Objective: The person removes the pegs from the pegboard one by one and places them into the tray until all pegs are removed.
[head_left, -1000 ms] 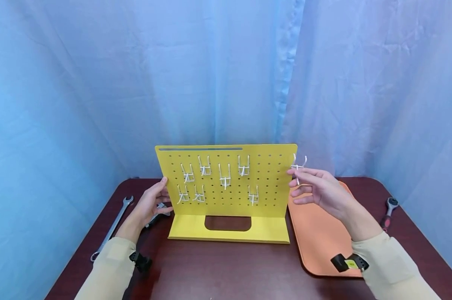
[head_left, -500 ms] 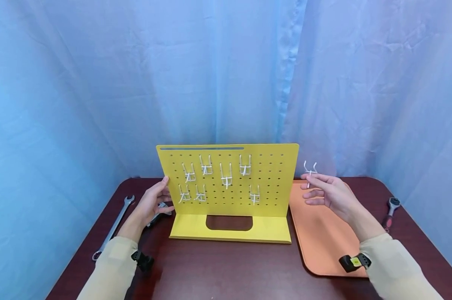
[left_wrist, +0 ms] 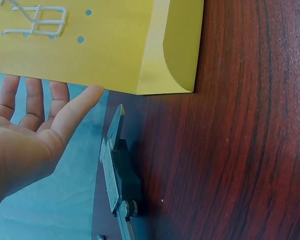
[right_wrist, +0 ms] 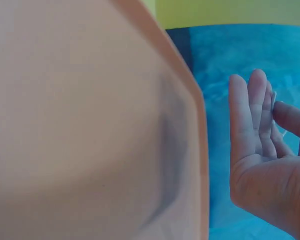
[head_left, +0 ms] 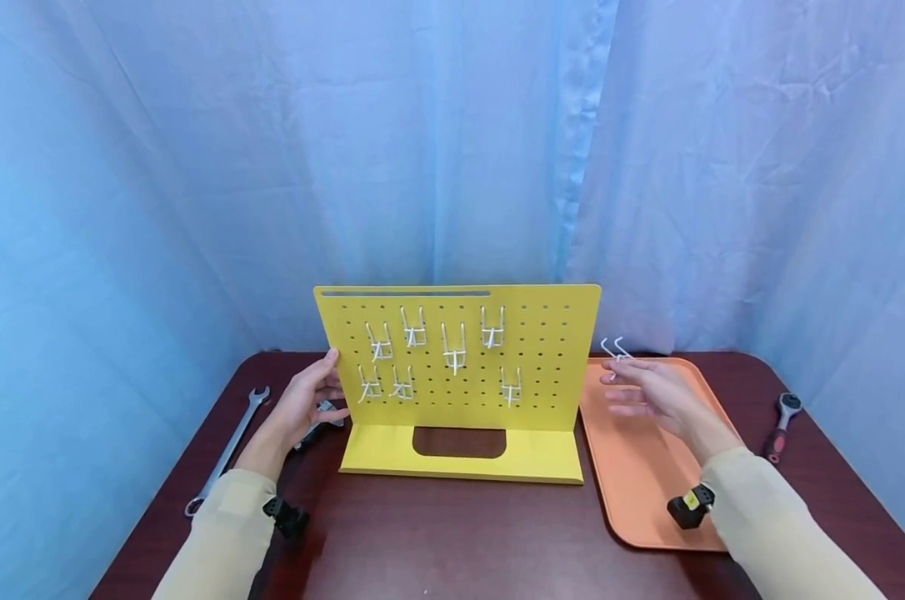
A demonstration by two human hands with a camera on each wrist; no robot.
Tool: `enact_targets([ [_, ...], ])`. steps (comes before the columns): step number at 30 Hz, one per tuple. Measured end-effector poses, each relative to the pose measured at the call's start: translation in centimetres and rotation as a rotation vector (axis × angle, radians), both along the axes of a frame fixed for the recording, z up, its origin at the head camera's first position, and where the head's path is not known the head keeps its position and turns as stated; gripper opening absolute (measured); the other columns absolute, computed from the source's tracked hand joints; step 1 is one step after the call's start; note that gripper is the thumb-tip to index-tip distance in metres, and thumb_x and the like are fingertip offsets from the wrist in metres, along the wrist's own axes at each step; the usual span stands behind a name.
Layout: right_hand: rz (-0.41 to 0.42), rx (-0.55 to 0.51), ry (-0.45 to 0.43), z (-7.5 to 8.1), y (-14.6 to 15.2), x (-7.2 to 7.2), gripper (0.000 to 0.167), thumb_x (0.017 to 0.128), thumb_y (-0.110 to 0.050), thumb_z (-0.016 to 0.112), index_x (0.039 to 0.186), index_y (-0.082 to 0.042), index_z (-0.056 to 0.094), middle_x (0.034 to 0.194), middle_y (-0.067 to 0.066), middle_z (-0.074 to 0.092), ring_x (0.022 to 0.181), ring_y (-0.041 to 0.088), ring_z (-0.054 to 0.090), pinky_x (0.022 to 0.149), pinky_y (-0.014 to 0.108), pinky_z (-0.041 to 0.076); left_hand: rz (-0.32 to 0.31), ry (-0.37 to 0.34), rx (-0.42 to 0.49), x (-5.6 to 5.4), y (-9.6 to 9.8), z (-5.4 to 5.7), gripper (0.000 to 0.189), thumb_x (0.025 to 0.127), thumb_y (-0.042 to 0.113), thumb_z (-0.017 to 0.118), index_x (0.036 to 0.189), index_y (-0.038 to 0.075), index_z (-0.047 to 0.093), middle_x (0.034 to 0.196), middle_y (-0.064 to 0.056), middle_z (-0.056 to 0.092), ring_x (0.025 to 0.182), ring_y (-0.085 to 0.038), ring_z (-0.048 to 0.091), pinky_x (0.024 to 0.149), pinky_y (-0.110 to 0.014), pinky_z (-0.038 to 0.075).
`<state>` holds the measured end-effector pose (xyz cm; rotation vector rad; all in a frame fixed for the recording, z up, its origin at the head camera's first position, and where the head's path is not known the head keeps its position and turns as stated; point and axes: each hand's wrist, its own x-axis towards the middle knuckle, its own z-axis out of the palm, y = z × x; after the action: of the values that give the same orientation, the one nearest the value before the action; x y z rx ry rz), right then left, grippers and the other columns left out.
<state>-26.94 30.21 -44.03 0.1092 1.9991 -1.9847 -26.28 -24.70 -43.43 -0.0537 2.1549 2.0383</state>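
Observation:
A yellow pegboard (head_left: 542, 367) stands upright on its base, with several white wire hooks (head_left: 454, 354) fixed in its holes. At its left edge my left hand (head_left: 306, 398) rests with relaxed fingers; in the left wrist view the fingertips (left_wrist: 34, 87) pass behind the edge and the thumb tip touches it. My right hand (head_left: 651, 393) pinches a loose white pegboard hook (head_left: 619, 348) between thumb and index finger, right of the board and above the orange tray (head_left: 647, 492). The other fingers are extended. In the right wrist view the hook is mostly hidden by the fingers.
A combination wrench (head_left: 227, 454) lies on the dark wooden table (head_left: 452, 533) at far left. A caliper (left_wrist: 121, 170) lies near the board's left side. The ratchet (head_left: 781, 429) is at the right, beyond the tray. Light blue curtains (head_left: 452, 142) surround the table.
My right hand has moved right, away from the board's right edge, then lower over the tray, with the hook tilting in its pinch. The left hand stays at the board's edge.

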Motion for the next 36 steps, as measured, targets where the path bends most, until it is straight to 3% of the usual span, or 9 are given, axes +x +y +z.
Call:
enact_targets([
  [9, 0.064, 0.015, -0.087, -2.0, 0.2, -0.9, 0.06, 0.111, -0.029, 0.046, 0.158, 0.001, 0.024, 0.153, 0.025, 0.043, 0.117, 0.027, 0.065, 0.099, 0.045, 0.052, 0.008, -0.004, 0.001, -0.1, -0.1, -0.1, 0.066, 0.095, 0.068, 0.054, 0.119, 0.007, 0.056, 0.11, -0.015, 0.058, 0.105, -0.031, 0.062, 0.091, -0.058, 0.054],
  [14, 0.027, 0.029, -0.112, -2.6, -0.1, -1.5, 0.057, 0.11, -0.029, 0.049, 0.152, 0.005, 0.035, 0.127, 0.018, 0.067, 0.105, 0.025, 0.07, 0.094, 0.043, 0.055, 0.01, 0.001, -0.002, -0.2, -0.2, -0.2, 0.065, 0.095, 0.068, 0.055, 0.115, 0.006, 0.055, 0.11, -0.016, 0.057, 0.105, -0.031, 0.062, 0.092, -0.059, 0.053],
  [17, -0.005, 0.036, -0.122, -2.9, -0.1, -1.7, 0.054, 0.109, -0.03, 0.052, 0.146, 0.007, 0.043, 0.112, 0.01, 0.073, 0.099, 0.024, 0.071, 0.09, 0.042, 0.057, 0.008, 0.004, -0.004, -0.2, -0.2, -0.2, 0.065, 0.095, 0.068, 0.055, 0.116, 0.006, 0.055, 0.11, -0.016, 0.057, 0.104, -0.031, 0.062, 0.092, -0.058, 0.053],
  [28, -0.005, 0.052, -0.138, -3.8, 0.3, -1.9, 0.056, 0.109, -0.029, 0.052, 0.151, 0.005, 0.038, 0.106, 0.0, 0.073, 0.093, 0.016, 0.072, 0.087, 0.038, 0.058, 0.015, 0.007, -0.003, -0.3, 0.0, -0.1, 0.064, 0.095, 0.068, 0.055, 0.114, 0.007, 0.056, 0.108, -0.015, 0.058, 0.104, -0.031, 0.062, 0.09, -0.057, 0.055],
  [36, 0.003, 0.048, -0.138, -4.6, 0.0, -2.0, 0.054, 0.109, -0.026, 0.05, 0.15, 0.007, 0.036, 0.106, 0.001, 0.072, 0.096, 0.016, 0.072, 0.089, 0.039, 0.057, 0.018, -0.001, -0.003, -0.2, 0.0, -0.2, 0.065, 0.095, 0.068, 0.055, 0.113, 0.006, 0.055, 0.109, -0.015, 0.058, 0.105, -0.032, 0.062, 0.091, -0.057, 0.054],
])
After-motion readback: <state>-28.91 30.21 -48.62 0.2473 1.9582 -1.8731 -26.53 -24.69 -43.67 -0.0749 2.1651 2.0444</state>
